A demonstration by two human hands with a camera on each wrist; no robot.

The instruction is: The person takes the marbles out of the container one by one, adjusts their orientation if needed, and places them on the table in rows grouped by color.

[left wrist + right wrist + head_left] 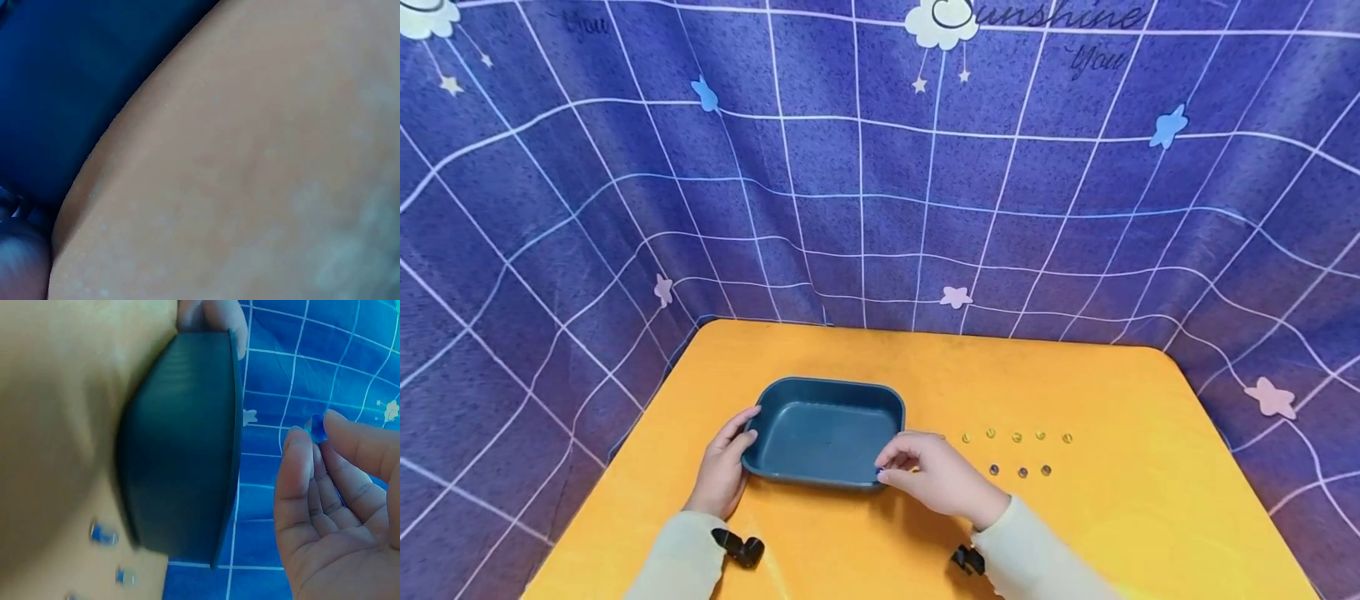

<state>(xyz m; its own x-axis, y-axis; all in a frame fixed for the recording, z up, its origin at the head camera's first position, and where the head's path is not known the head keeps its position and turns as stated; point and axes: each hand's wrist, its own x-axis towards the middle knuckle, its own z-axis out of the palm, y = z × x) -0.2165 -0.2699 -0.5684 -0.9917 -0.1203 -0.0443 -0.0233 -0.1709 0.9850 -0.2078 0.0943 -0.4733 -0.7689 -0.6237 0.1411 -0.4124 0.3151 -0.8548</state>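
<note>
On the purple checked cloth backdrop (pixel 865 167), the far edge carries cursive writing that reads "Sunshine" with "You" beneath it, beside a white cloud print. A dark teal rectangular plastic tray (pixel 827 431) sits on the orange surface (pixel 1075 533) left of centre, and nothing shows inside it. The left hand (pixel 724 462) holds the tray's left rim, thumb over the edge. The right hand (pixel 934 473), at the tray's near right corner, pinches a small blue bead (pixel 317 428) between thumb and fingertips. Small round beads (pixel 1017 451), yellow-green and blue, lie in two rows on the surface just right of the tray.
</note>
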